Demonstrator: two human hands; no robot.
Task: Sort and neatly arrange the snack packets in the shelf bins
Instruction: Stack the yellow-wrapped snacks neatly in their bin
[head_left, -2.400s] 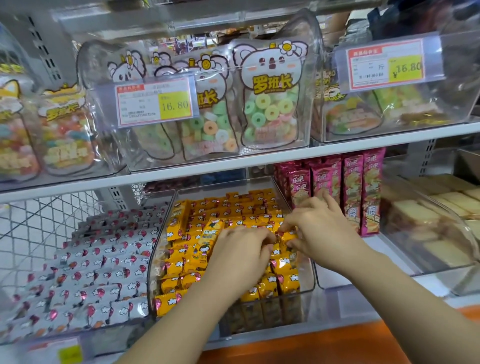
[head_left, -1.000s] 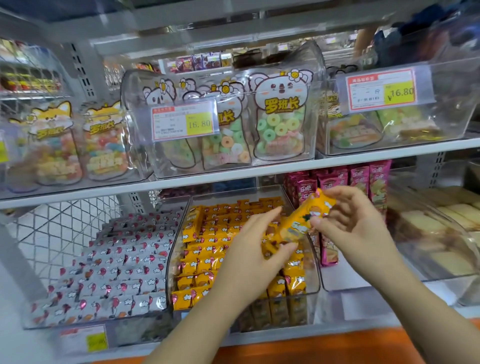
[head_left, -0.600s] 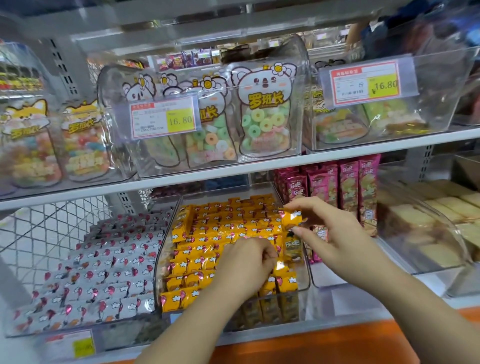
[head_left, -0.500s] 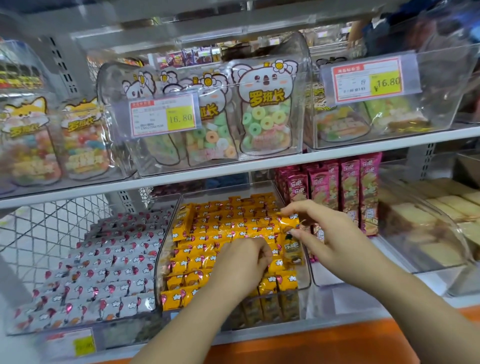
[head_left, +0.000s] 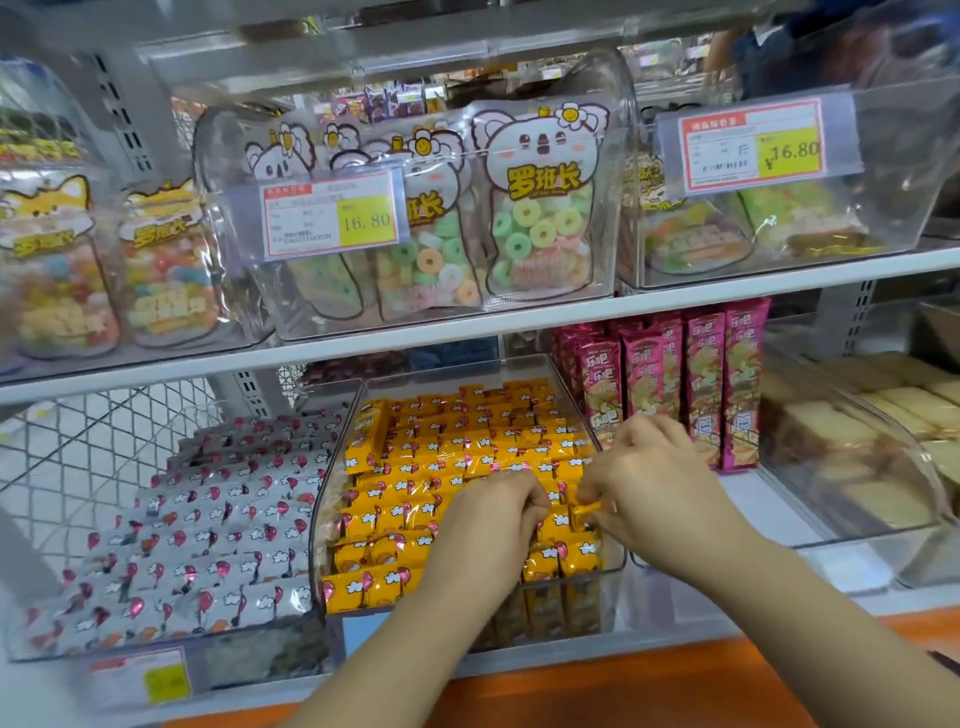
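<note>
— What is the person wearing?
— Only bare arms show. The left forearm (head_left: 415, 639) and the right forearm (head_left: 831, 623) are uncovered from the wrist down to the lower edge of the view.
— And the hands?
— The left hand (head_left: 493, 512) and right hand (head_left: 654, 483) are bare too, with slim fingers and narrow wrists.

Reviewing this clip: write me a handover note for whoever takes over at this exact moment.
Left hand: fingers curled down among the orange packets in the middle clear bin; grip unclear.
Right hand: pinches one orange packet at the bin's right side.
Done: most orange rows lie neat; silver packets in the left bin are lined up.
Left: seat the pinched packet, then probably straighten the front right rows.
</note>
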